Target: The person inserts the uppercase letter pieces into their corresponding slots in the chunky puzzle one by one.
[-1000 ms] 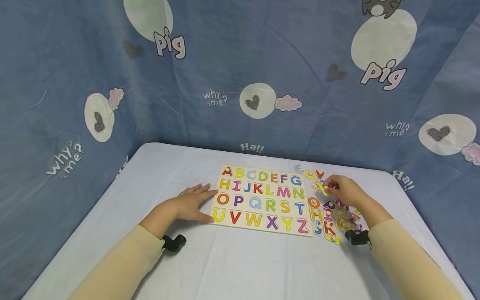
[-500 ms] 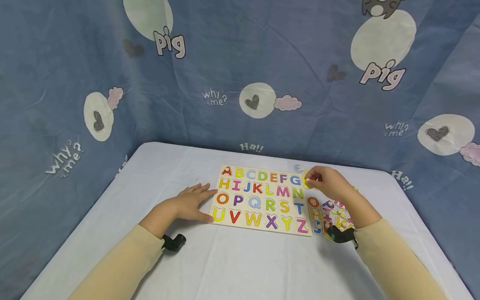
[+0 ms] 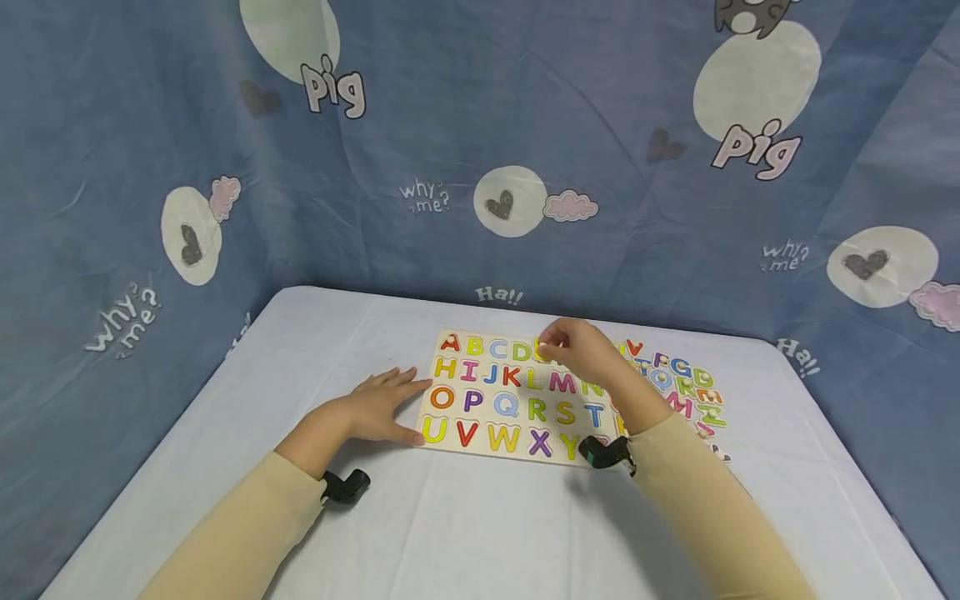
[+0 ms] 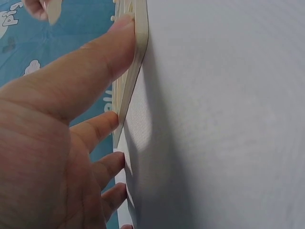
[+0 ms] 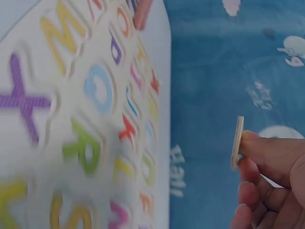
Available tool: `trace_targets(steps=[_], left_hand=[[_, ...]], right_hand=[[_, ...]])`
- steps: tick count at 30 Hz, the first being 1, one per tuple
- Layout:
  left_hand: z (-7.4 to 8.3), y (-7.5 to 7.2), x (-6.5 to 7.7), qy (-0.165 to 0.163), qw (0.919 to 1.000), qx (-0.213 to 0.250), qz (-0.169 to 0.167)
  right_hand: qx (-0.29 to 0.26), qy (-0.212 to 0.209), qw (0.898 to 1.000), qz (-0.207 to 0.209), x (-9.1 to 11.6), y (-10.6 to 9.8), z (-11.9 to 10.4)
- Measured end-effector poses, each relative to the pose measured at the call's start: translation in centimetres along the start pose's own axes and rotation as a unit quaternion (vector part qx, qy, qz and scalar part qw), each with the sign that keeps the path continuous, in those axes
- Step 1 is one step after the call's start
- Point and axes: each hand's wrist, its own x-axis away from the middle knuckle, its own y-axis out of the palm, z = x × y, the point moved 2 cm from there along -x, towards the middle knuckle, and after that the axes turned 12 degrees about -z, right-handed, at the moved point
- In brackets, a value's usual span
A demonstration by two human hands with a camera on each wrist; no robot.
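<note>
A wooden alphabet puzzle board (image 3: 489, 415) with coloured letter shapes lies on the white table. My left hand (image 3: 378, 408) is spread at its left edge; in the left wrist view the thumb (image 4: 102, 55) lies on the board's rim and the index fingertip touches its side. Above the top row, beside the D, my right hand (image 3: 588, 354) pinches a yellow letter piece (image 3: 538, 350). The right wrist view shows that piece edge-on, off the board, so its letter cannot be told. A red A piece (image 3: 450, 342) with a knob sits in the board's top left corner.
Several loose letter pieces, among them a blue G (image 3: 681, 367) and a pink M (image 3: 679, 405), lie right of the board, partly hidden by my right forearm. A blue printed cloth (image 3: 420, 250) hangs behind the table (image 3: 360, 533).
My right hand has carried the yellow letter piece leftward from the loose pieces to over the board's top row. The left hand has stayed at the board's edge.
</note>
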Motion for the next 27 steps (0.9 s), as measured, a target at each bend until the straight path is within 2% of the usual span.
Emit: trace_targets(steps=[9, 20, 27], left_hand=[[0.1, 0.0, 0.0, -0.004, 1.0, -0.002, -0.005], [0.0, -0.3, 0.0, -0.002, 1.0, -0.001, -0.009], [0.1, -0.2, 0.0, 0.004, 0.9999, 0.002, -0.01]], right_hand=[[-0.035, -0.014, 0.999, 0.012, -4.6, 3.4, -2.8], [-0.041, 0.013, 0.999, 0.03, -8.8, 6.8, -3.2], [-0.019, 0.057, 0.997, 0.042, -10.7, 8.5, -2.9]])
